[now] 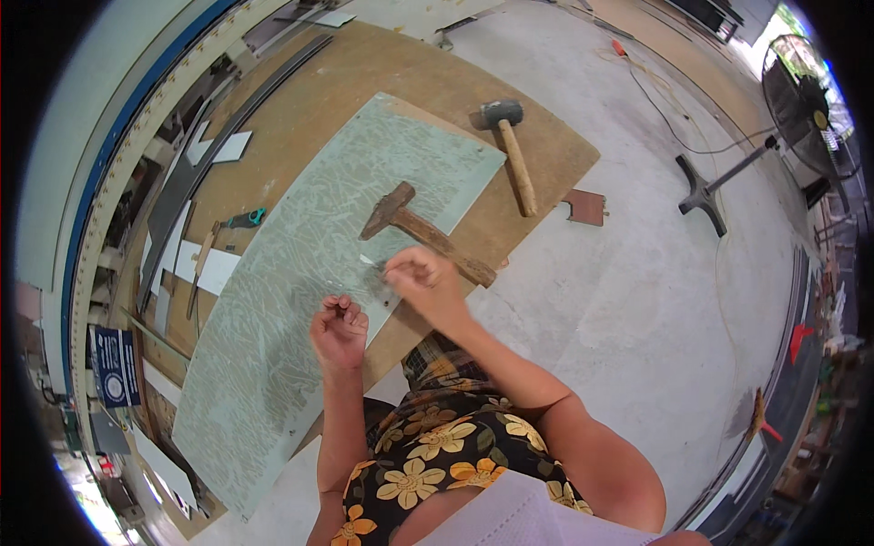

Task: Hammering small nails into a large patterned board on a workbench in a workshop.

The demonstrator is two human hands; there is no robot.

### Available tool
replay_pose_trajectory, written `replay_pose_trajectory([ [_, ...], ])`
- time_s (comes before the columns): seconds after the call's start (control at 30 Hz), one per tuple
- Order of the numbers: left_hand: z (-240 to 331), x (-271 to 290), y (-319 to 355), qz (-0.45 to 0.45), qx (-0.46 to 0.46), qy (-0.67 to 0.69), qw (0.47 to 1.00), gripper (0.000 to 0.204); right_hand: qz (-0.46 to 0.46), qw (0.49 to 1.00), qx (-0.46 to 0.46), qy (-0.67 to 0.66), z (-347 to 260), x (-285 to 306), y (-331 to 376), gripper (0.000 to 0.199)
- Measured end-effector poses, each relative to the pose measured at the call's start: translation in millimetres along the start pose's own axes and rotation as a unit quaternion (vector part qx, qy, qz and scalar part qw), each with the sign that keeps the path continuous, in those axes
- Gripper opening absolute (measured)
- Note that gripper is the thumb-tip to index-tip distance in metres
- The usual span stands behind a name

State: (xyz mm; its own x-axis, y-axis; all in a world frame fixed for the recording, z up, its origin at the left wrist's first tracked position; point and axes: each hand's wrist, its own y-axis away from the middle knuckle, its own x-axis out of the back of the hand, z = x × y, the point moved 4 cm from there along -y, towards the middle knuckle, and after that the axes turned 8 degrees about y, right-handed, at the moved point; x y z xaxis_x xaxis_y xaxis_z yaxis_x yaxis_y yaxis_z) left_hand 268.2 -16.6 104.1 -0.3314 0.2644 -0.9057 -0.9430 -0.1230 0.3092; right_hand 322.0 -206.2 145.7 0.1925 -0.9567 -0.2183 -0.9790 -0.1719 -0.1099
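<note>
While our left forearm [343, 409] rises nearly straight, our left hand [340, 333] curls its fingers loosely inward above the pale green sheet [246, 364], which lies on the brown table [555, 150]. Our right forearm [510, 359] slants up to the left, and we bend our right hand [423, 282], its fingertips drawn close together, beside a white sliver [367, 259] and near a hammer [422, 229] lying partly on the sheet; we cannot tell whether either hand has hold of anything.
</note>
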Motion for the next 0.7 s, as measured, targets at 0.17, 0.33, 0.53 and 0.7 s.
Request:
replay_pose_trajectory([
  [0.17, 18.0, 15.3, -0.8, 0.032, -0.011, -0.028, 0.999, 0.011, 0.062, 0.991, 0.0, 0.12, -22.8, 60.6, -47.1, 0.01],
  [0.33, 42.6, 27.2, 5.7, 0.043, -0.022, -0.038, 0.998, 0.013, 0.159, 0.966, 0.07, 0.191, -13.4, 138.5, -101.9, 0.008],
  [0.53, 76.2, 45.0, 12.0, 0.064, -0.051, -0.069, 0.994, 0.011, 0.162, 0.942, 0.061, 0.287, -5.4, 166.2, -165.0, 0.008],
  [0.7, 88.9, 55.0, 17.8, 0.077, -0.055, -0.076, 0.993, 0.011, 0.136, 0.91, 0.078, 0.384, 5.5, 136.5, -248.2, 0.011],
])
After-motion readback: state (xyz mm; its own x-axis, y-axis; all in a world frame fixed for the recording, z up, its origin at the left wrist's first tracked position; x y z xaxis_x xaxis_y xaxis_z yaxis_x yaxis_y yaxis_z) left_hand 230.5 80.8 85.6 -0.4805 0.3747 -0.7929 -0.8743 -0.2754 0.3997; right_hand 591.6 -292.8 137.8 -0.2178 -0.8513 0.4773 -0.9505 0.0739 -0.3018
